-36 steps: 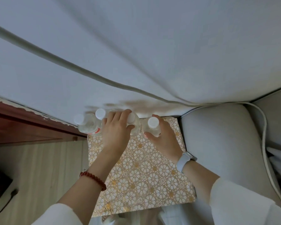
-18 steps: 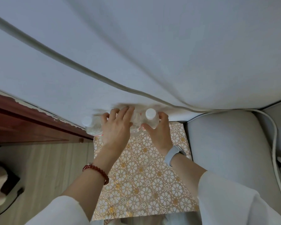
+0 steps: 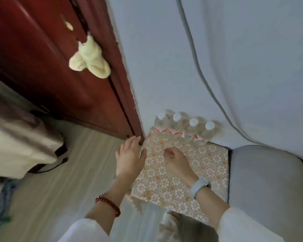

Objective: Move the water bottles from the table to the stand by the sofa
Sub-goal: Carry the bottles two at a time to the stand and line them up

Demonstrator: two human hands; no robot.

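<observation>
In the head view, four water bottles (image 3: 183,131) with white caps stand upright in a row, side by side, at the far edge of the stand (image 3: 212,165), close to the white wall (image 3: 164,67); the stand has a gold flower cover and is just beside the grey sofa (image 3: 268,180). The left hand (image 3: 129,158) has straight, relaxed fingers and holds nothing, over the left edge of the stand near the dark red door (image 3: 42,67). The right hand (image 3: 177,162) is above the stand with fingers curled in, empty, apart from the bottles.
</observation>
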